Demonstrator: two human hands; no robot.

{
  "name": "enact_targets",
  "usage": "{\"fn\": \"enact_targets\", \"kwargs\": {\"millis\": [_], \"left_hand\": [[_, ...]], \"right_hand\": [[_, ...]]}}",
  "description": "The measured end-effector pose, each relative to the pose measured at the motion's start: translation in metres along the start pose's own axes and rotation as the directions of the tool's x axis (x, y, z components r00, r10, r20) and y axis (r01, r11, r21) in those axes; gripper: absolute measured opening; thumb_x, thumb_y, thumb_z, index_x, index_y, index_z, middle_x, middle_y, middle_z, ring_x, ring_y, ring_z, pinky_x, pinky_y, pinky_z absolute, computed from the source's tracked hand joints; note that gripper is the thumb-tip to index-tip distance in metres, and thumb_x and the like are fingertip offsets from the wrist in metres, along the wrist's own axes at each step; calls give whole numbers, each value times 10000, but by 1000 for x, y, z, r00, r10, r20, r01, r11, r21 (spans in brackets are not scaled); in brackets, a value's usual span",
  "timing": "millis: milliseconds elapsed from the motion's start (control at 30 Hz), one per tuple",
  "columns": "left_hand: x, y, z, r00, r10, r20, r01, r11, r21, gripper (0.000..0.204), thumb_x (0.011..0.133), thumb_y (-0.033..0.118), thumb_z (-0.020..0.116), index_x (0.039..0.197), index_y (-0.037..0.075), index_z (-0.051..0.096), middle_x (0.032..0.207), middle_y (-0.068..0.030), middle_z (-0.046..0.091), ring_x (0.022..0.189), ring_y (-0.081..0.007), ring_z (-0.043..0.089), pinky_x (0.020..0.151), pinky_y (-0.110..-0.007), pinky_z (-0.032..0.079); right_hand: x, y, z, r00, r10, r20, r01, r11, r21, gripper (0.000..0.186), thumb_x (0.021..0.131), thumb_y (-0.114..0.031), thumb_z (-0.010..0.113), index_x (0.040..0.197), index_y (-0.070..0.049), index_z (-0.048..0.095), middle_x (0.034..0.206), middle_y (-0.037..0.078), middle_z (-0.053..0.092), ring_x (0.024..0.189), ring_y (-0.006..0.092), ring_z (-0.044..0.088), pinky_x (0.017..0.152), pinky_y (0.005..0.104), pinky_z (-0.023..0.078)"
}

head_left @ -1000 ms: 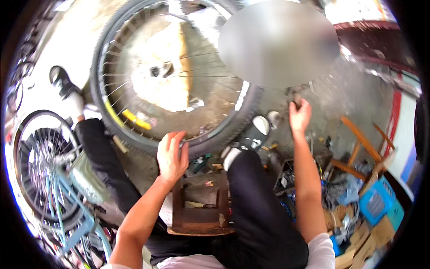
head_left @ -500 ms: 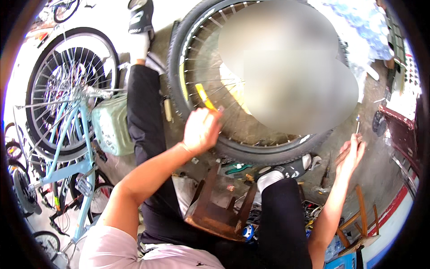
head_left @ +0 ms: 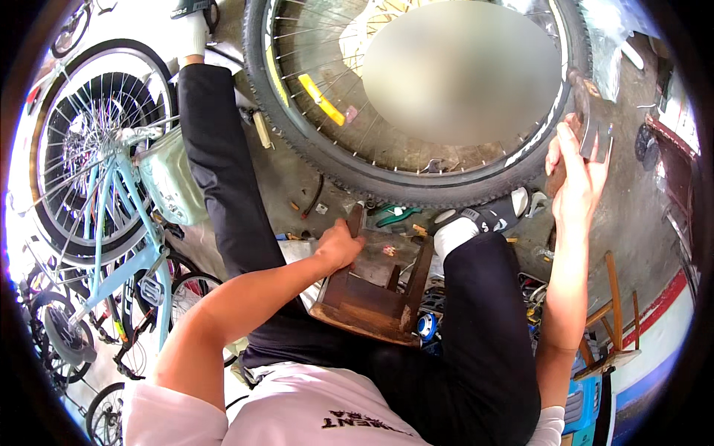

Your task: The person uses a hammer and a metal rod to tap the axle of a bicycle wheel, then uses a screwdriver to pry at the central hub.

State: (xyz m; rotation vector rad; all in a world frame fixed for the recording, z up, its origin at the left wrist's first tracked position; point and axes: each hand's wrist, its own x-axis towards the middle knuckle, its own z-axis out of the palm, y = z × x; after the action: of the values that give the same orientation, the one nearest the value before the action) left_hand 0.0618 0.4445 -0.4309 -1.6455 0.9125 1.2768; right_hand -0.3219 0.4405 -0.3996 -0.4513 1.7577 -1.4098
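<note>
My right hand (head_left: 579, 175) is closed around a hammer (head_left: 587, 100), its dark head raised beside the wheel's right edge. A thin metal tool (head_left: 610, 141) shows by the same fingers. At the near side of the wheel, my left hand (head_left: 341, 245) is closed at a leg of a brown wooden stool (head_left: 372, 297), which lies tipped between my legs. The large bicycle wheel (head_left: 416, 192) has a knobbly black tyre and a yellow reflector (head_left: 321, 99) on its spokes. A blurred patch hides much of its middle.
A light-blue bicycle (head_left: 119, 279) stands upside down on the left, beside a pale green container (head_left: 175, 178). Green-handled pliers (head_left: 398, 216) and small parts lie on the floor near my foot. A wooden chair (head_left: 613, 327) is at the lower right.
My left hand has come down from the reflector to the stool leg. My right hand has risen and now holds a hammer as well as the thin tool. The wheel appears higher in view.
</note>
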Motion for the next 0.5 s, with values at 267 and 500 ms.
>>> {"fn": "enact_targets", "kwargs": {"millis": [267, 500], "left_hand": [[55, -46, 10, 996, -76, -40, 82, 981, 177, 593, 914, 316, 671, 1311, -104, 544, 1239, -348, 664, 1189, -456, 654, 1013, -487, 525], [63, -55, 51, 962, -267, 50, 268, 963, -8, 558, 890, 239, 648, 1316, -117, 592, 1213, -347, 679, 1169, -436, 681, 1012, -484, 548]], "right_hand": [[20, 1, -17, 997, 77, -12, -75, 991, 112, 188, 1011, -72, 657, 1183, -11, 614, 788, -4, 589, 618, 70, 527, 544, 238, 406], [38, 0, -33, 996, -49, 75, 41, 993, 107, 208, 1035, -112, 605, 1228, -35, 602, 909, 16, 597, 663, 92, 519, 569, 243, 415]]}}
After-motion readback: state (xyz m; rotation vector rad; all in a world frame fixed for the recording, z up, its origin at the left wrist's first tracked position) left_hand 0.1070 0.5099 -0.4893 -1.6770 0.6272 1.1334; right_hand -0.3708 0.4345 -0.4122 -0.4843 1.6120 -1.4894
